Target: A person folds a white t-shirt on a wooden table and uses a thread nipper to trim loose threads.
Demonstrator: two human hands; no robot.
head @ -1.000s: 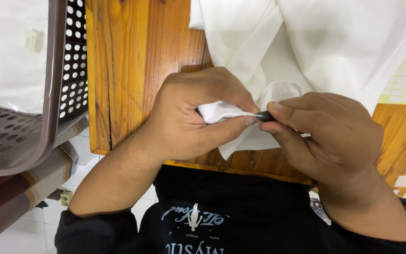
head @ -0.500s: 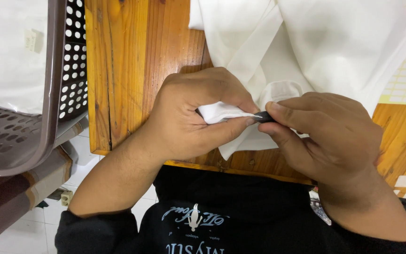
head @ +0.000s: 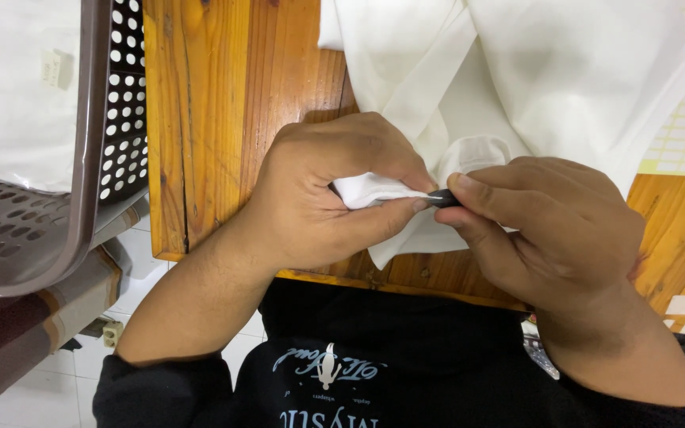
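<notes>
Two hands met at the near edge of the wooden table (head: 223, 119): the left hand (head: 323, 198) pinched a fold of the white cloth (head: 564, 71), while the right hand (head: 549, 230) gripped a small dark object (head: 443, 197) against it. A brown perforated basket (head: 81, 158) stood at nine o'clock.

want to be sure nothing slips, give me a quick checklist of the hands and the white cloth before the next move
1. Left hand pinches a fold of the white cloth: ok.
2. Right hand has a grip on the small dark object at the fold: ok.
3. Rest of the cloth lies on the wooden table: ok.
4. What the dark object is: cannot tell.
5. Brown basket sits apart from both hands: ok.
</notes>
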